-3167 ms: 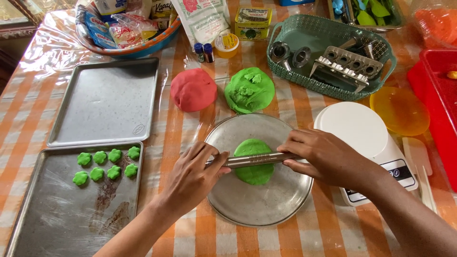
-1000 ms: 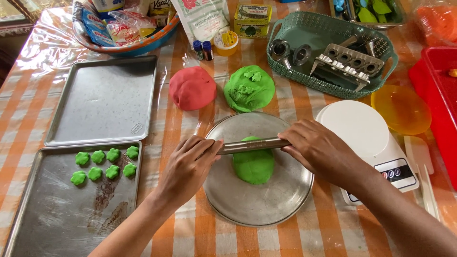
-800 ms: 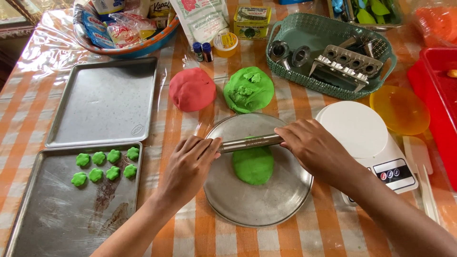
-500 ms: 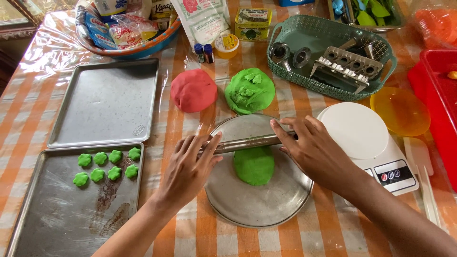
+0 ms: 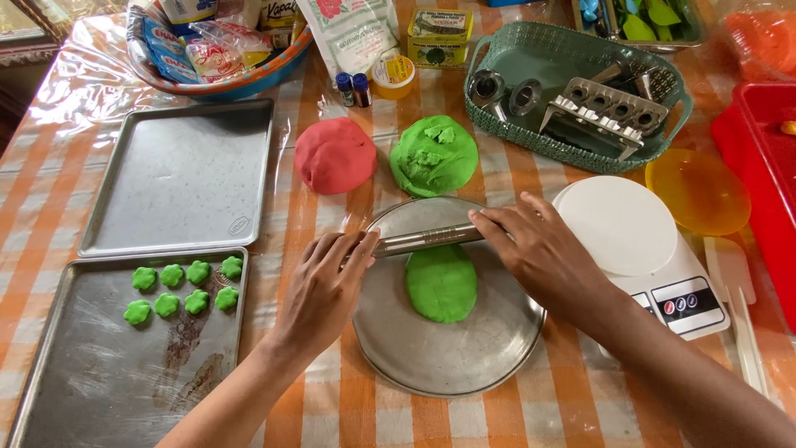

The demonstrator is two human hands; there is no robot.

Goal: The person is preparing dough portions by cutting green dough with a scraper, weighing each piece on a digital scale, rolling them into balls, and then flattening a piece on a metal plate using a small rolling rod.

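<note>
Over the round metal plate (image 5: 448, 348), on the orange-checked table (image 5: 572, 398): left hand (image 5: 325, 286) and right hand (image 5: 543, 249) spread flat, palms and fingers pressing the two ends of a slim metal rolling pin (image 5: 427, 240), parked just past the far edge of the flattened green dough (image 5: 442, 282). Looks soft, pliable and a little tacky, easily thinned or torn, best worked through the stiff, smooth pin held at both ends rather than fingered directly. Compared with three seconds back: pin then across the dough's middle, now beyond it; dough longer and more oval.
</note>
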